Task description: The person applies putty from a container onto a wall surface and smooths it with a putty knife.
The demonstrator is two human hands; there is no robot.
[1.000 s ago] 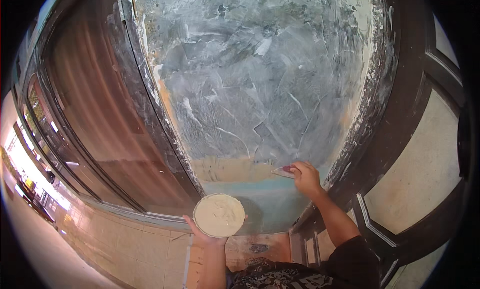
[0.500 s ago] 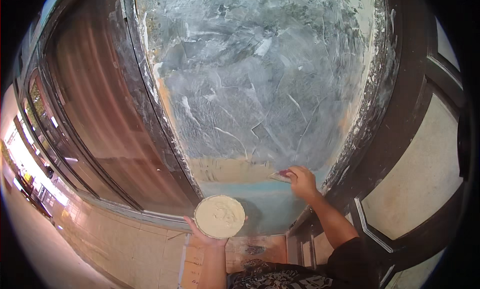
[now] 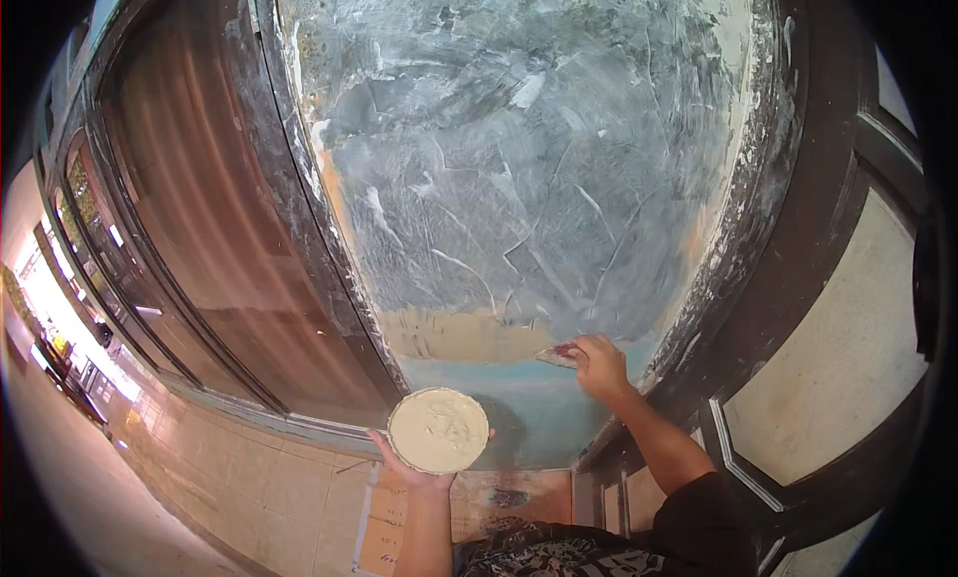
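My left hand (image 3: 422, 476) supports a round tub of cream-coloured putty (image 3: 438, 430) from below, its fingers wrapped under the rim. My right hand (image 3: 602, 365) grips a putty knife (image 3: 559, 354) with a reddish handle, the blade against the lower part of the wall (image 3: 499, 208). Grey-white smears and raised ridges cover most of that wall. A beige band of putty (image 3: 464, 335) runs across it just left of the blade. Beneath the band lies a pale blue-green strip of wall (image 3: 544, 407).
Dark wooden frames edge the wall on both sides. At the left is a glazed panel with a brown curtain (image 3: 200, 178); at the right, a dark door with pale panels (image 3: 828, 347). Below are the tiled floor (image 3: 269, 497) and a piece of cardboard (image 3: 381, 522).
The putty knife and my right hand have shifted very slightly left. The view has moved a little; the tub stays in my left hand.
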